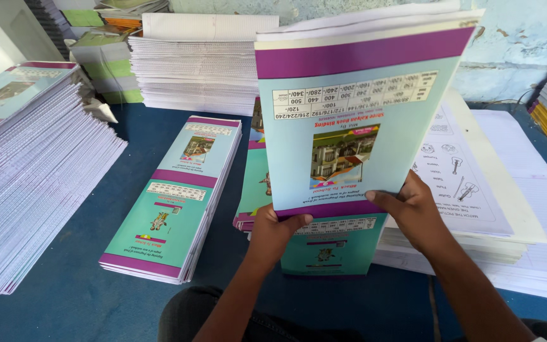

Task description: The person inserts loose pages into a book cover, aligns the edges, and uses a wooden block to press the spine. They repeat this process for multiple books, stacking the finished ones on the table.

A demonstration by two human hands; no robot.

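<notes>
1. While both hands clamp its near edge, the raised cover sheet (356, 120) stands tilted, long axis running near to far.
2. Left hand (273, 231) and right hand (416, 212) grip equally close, thumbs on top.
3. Counted: one held sheet, two flat cover stacks (175, 196) below.

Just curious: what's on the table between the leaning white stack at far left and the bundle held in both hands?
In the head view, a long stack of teal covers lies on the blue table between them.
</notes>
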